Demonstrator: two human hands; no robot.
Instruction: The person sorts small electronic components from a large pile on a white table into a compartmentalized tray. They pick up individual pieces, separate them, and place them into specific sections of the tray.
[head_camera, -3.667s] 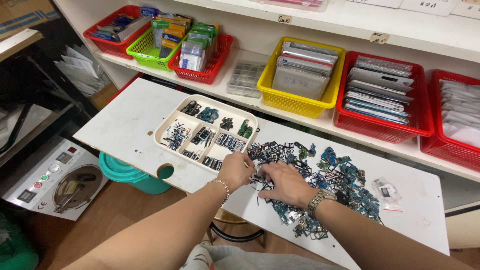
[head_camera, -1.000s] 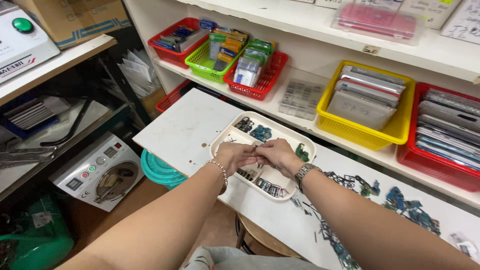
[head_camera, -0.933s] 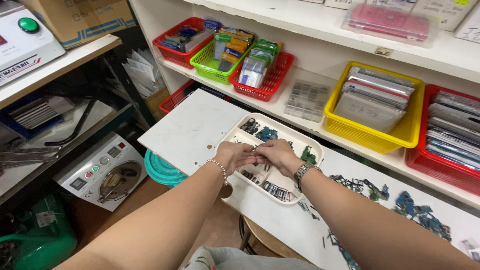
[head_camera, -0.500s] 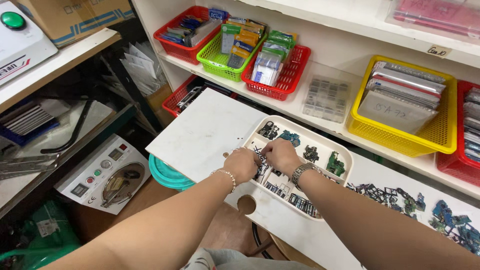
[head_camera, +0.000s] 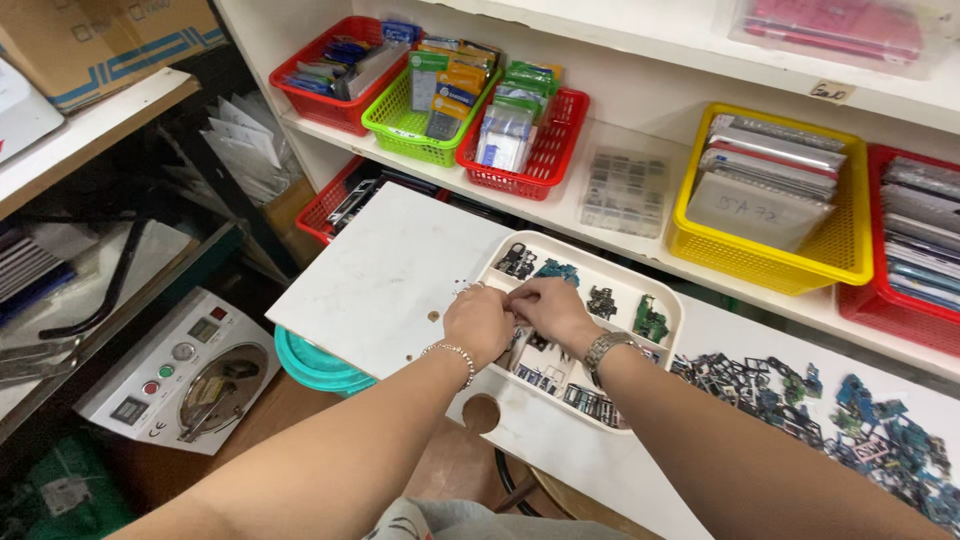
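A white compartment tray (head_camera: 668, 300) lies on the white board (head_camera: 380, 280), its sections holding small dark and green electronic parts (head_camera: 648, 318). Both hands meet over the tray's left side. My left hand (head_camera: 478, 322), with a bead bracelet at the wrist, has its fingers curled at the tray's left rim. My right hand (head_camera: 548, 310), with a metal watch, rests over the middle compartments, fingertips pinched towards the left hand. Whatever small part sits between the fingers is hidden.
A heap of small blue and dark parts (head_camera: 850, 430) covers the board to the right. Shelf behind holds red (head_camera: 335, 65), green (head_camera: 425, 100) and yellow baskets (head_camera: 770, 200) and a clear box (head_camera: 625, 190). A white machine (head_camera: 180, 370) stands at lower left, a teal bucket (head_camera: 315, 362) under the board.
My hands left the parts heap on the right and came to the tray's left side. The view shifted with them, sliding left so tray and shelf drift right.
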